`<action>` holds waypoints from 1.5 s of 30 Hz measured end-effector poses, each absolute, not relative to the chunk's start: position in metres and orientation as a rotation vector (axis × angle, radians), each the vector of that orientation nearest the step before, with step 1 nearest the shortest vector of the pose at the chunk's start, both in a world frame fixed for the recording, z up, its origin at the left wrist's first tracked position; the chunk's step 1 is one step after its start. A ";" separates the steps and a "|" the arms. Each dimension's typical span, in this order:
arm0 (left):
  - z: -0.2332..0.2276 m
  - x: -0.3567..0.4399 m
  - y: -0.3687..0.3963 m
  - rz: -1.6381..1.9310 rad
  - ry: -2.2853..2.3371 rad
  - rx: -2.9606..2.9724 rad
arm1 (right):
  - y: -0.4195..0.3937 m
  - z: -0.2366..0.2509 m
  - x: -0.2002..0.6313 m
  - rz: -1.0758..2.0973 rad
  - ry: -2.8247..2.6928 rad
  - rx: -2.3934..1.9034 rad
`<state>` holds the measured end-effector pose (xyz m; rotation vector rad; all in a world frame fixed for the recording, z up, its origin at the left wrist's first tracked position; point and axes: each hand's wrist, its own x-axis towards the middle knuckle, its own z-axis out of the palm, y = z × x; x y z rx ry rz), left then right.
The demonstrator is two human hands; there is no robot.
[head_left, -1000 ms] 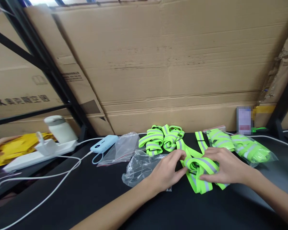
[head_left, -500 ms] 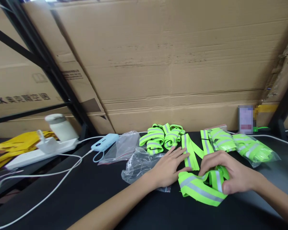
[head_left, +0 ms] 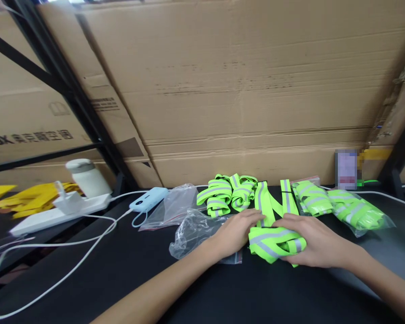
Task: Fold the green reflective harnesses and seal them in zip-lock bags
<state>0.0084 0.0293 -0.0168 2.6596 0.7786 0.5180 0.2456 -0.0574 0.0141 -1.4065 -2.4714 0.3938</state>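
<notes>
From where I stand, the person's two hands are busy near the front of the black worktop [head_left: 202, 294], with a neon green strap [head_left: 272, 240] between them. The strap, striped in grey, is folded into a loose flattened bundle. The right hand [head_left: 315, 238] holds the bundle's right end, its fingers over the top and its thumb low at the near side. The left hand [head_left: 239, 231] lies against the bundle's left side, fingers bent, the tips by the green lengths [head_left: 263, 202] that stretch away behind it; I can't tell whether it grips anything. A thin black band crosses the right-hand length.

Beyond the left hand sit two more coils [head_left: 219, 195], side by side and touching. Past the right hand lie two clear packets [head_left: 356, 211] filled with the same green. A crumpled clear bag [head_left: 192, 234] lies just left of the left hand, partly behind its forearm, and a flatter bag [head_left: 177, 204] lies beyond that, next to a blue power bank [head_left: 149, 200] with a white cable plugged in.

Farther left, a white power strip [head_left: 97, 203] carries a plug [head_left: 67, 203], with a white bottle [head_left: 89, 180] standing behind it and yellow pouches [head_left: 37, 200] alongside. Big cardboard sheets [head_left: 222, 90] wall off the back.
</notes>
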 end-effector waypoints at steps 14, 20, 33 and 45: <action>-0.010 0.010 0.011 0.745 1.067 2.358 | -0.033 -0.017 0.248 -0.376 -2.309 -1.246; -0.012 0.007 0.016 0.994 0.896 2.565 | -0.043 -0.002 0.257 -0.028 -2.276 -1.187; 0.004 0.001 0.001 0.857 0.478 2.762 | -0.044 0.007 0.263 -0.004 -2.325 -1.272; 0.006 0.004 0.001 0.677 0.636 2.397 | -0.049 0.012 0.254 0.356 -2.156 -1.265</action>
